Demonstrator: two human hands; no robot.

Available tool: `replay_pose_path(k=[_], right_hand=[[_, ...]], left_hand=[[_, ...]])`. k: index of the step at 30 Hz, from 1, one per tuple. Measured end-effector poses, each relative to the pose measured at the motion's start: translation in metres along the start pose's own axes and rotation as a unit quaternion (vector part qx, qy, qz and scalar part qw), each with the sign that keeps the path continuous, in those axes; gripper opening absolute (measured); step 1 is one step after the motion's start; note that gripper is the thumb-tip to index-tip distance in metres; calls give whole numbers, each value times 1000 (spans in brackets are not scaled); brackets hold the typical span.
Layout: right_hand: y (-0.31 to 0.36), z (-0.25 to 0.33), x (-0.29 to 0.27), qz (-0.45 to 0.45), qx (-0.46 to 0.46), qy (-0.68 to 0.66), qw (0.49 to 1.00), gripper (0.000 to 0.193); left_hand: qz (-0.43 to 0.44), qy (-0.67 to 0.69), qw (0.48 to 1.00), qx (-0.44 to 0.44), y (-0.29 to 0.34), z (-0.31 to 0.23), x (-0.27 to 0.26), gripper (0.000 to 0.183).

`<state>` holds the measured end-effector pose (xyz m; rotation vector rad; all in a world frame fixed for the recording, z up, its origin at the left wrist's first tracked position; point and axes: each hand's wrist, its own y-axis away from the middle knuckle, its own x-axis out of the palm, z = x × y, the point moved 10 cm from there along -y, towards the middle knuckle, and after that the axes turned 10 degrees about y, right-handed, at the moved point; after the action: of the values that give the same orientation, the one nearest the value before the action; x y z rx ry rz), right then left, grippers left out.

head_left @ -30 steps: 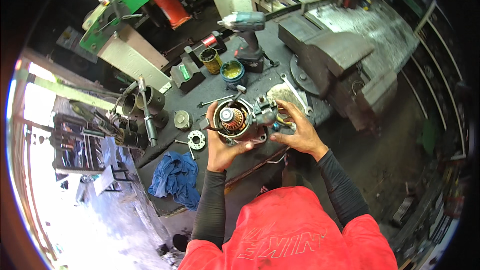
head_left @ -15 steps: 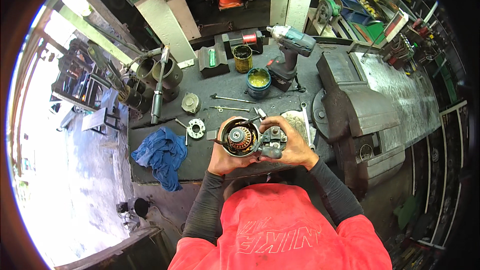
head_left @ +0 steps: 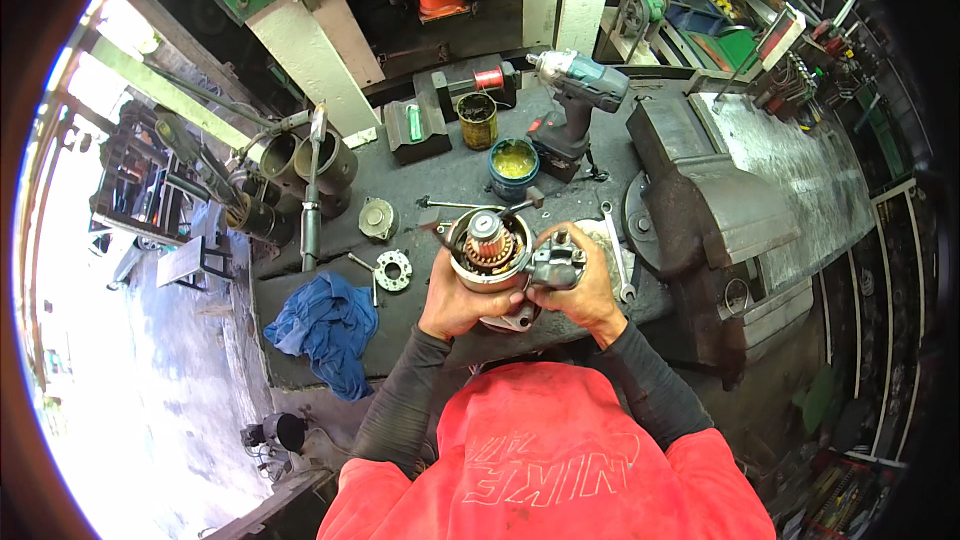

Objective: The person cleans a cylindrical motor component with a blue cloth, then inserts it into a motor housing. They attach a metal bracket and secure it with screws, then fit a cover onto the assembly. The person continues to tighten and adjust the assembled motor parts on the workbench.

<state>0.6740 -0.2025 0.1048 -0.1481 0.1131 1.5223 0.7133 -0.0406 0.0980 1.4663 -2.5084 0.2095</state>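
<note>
A starter motor [head_left: 492, 277] is held over the near edge of the bench, its open end facing up. Inside sits the copper-coloured armature [head_left: 488, 242], and brush leads stick out at the rim. My left hand [head_left: 446, 302] wraps round the left side of the housing. My right hand [head_left: 594, 290] grips the solenoid [head_left: 556, 262] on the motor's right side, with the thumb near the housing. Left of the motor lie a ring-shaped metal plate [head_left: 393, 271] and a round metal end cap [head_left: 378, 219]. A long thin bolt [head_left: 455, 204] lies beyond the motor.
A crumpled blue cloth [head_left: 322, 325] lies left, a combination wrench [head_left: 617, 255] right. Behind are a tub of yellowish grease [head_left: 514, 165], a rusty can [head_left: 477, 122] and a cordless impact wrench [head_left: 575, 105]. A large bench vise [head_left: 715, 205] stands right; metal cylinders [head_left: 325, 165] stand left.
Both hands have tilted the starter motor, so the armature end now points more toward the far side and its lower end shows between my hands. My grip stays on the housing and solenoid.
</note>
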Motion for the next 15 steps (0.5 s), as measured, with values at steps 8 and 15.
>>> replay_pose_path(k=[8, 15], right_hand=[[28, 15, -12, -173, 75, -275, 943, 34], [82, -3, 6, -221, 191, -480, 827, 33]], left_hand=[[142, -128, 980, -55, -59, -50, 42, 67], [307, -179, 880, -316, -57, -1, 78, 63]])
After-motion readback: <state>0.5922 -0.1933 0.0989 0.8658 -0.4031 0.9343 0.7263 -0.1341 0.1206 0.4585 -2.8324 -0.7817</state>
